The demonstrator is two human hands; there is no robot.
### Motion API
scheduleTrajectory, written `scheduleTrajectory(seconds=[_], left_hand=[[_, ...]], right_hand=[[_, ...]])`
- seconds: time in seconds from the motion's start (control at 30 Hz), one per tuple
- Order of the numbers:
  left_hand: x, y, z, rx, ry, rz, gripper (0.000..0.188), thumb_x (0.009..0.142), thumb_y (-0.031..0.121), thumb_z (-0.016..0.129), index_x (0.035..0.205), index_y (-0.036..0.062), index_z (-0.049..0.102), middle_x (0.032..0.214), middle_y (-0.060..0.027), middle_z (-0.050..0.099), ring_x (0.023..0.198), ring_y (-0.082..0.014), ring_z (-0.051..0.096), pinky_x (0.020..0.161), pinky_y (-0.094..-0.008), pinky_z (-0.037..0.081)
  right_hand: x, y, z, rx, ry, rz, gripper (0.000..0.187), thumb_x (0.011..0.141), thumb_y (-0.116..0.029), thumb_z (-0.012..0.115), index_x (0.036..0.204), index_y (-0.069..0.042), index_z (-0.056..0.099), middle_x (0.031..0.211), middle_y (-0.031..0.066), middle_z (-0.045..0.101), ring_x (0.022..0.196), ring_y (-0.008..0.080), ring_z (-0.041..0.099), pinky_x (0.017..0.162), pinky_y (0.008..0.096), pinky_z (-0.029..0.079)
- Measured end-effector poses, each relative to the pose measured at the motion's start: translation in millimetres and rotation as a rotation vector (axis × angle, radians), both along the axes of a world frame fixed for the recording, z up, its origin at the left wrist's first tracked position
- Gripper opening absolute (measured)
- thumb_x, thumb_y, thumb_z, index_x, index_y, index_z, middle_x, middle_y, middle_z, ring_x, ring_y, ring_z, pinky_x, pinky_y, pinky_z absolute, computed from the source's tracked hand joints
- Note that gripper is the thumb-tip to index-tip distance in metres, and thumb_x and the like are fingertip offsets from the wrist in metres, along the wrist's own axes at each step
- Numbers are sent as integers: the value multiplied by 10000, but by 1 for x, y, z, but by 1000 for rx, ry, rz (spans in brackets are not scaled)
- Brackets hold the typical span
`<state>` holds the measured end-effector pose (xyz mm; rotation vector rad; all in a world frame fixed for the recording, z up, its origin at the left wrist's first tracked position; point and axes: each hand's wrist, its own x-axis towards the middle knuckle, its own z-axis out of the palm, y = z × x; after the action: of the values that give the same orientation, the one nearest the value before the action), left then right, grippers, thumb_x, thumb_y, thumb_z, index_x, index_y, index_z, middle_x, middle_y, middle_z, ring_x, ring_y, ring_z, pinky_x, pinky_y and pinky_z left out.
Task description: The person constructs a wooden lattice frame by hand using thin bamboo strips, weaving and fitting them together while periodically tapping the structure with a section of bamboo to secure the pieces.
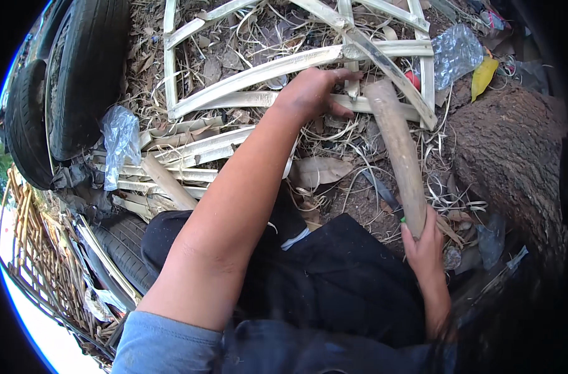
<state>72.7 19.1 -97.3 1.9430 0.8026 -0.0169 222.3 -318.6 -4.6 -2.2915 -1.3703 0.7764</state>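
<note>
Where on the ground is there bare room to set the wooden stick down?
Only a small patch of dirt and dry leaves lies free, between the left hand, the thick wooden stick and the dark-clothed knee. Pale split-bamboo lattice crowds the ground above, black tyres left, tree trunk right.

Thick pale wooden stick point(401, 156), tilted, head against the frame; woven bamboo-strip frame point(284, 68) flat on littered ground.

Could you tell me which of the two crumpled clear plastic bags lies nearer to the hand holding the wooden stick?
The crumpled clear plastic bag at upper right, beside the yellow leaf, is nearer the right hand gripping the thick wooden stick; the other bag lies by the black tyres.
</note>
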Motion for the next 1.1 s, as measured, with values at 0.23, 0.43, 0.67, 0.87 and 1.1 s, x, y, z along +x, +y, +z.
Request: scheduleTrajectory(seconds=[0.23, 0.43, 0.67, 0.87, 1.1], left_hand=[[0, 0, -4, 11, -16, -6, 728, 629, 174, 881, 1294, 189, 585, 1025, -139, 695, 824, -255, 687, 738, -387, 579], [1, 4, 5, -156, 34, 16, 666, 683, 147, 850, 1288, 92, 578, 926, -106, 705, 714, -220, 688, 655, -357, 589], [3, 1, 1, -204, -46, 77, 739, 645, 92, 851, 1318, 194, 564, 1018, -167, 685, 794, -251, 699, 591, -388, 598], [9, 3, 20, -353, 29, 108, 781, 610, 125, 872, 1323, 214, 566, 1159, -137, 657, 857, -287, 689, 706, -399, 597], [6, 1, 6, -243, 40, 76, 764, 605, 152, 879, 1305, 210, 579, 1084, -142, 683, 895, -300, 686, 749, -394, 580]], right_hand=[[0, 6, -5, -1, 24, -42, 625, 809, -131, 685, 1306, 74, 367, 995, 284, 623, 895, 442, 650, 785, 474, 514], [-3, 15, 0, -174, -38, 36, 660, 783, -165, 727, 1300, 74, 393, 991, 281, 624, 882, 466, 641, 777, 481, 517], [0, 15, 3, -34, -56, -17, 637, 786, -163, 727, 1278, 87, 410, 1032, 292, 610, 928, 458, 633, 803, 482, 512], [2, 15, 6, 209, -59, -70, 602, 826, -159, 689, 1278, 87, 376, 1013, 307, 596, 903, 471, 619, 782, 489, 499], [0, 9, 3, 128, -44, -64, 601, 816, -161, 701, 1275, 68, 390, 1014, 313, 598, 906, 487, 611, 794, 502, 492]])
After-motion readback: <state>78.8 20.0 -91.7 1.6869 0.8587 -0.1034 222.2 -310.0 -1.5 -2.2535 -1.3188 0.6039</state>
